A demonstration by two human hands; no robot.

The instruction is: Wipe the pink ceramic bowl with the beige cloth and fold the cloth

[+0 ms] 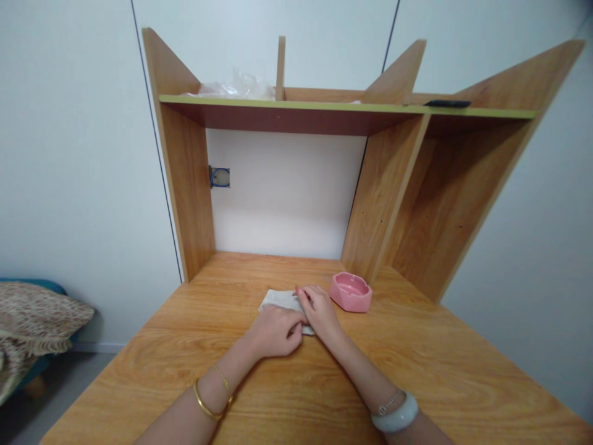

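A small white folded cloth [279, 298], perhaps a paper tissue, lies on the desk under my two hands. My left hand [277, 330] is closed at its lower side, the fingers curled in and the thumb toward the right hand. Next to it, my right hand [319, 310] is bent over the cloth's right part with its fingers curled; the fingertips are partly hidden. Both hands touch or nearly touch each other. Just right of my right hand stands a pink ashtray [351, 301] with notches in its rim, apart from the hand.
The wooden desk [287, 395] carries a shelf unit [389, 198] at its back. On the upper shelf lie a clear plastic bag [238, 86] and a dark flat object [447, 104]. An open wall socket box [220, 177] shows at the back left. A patterned blanket [39, 315] is at far left.
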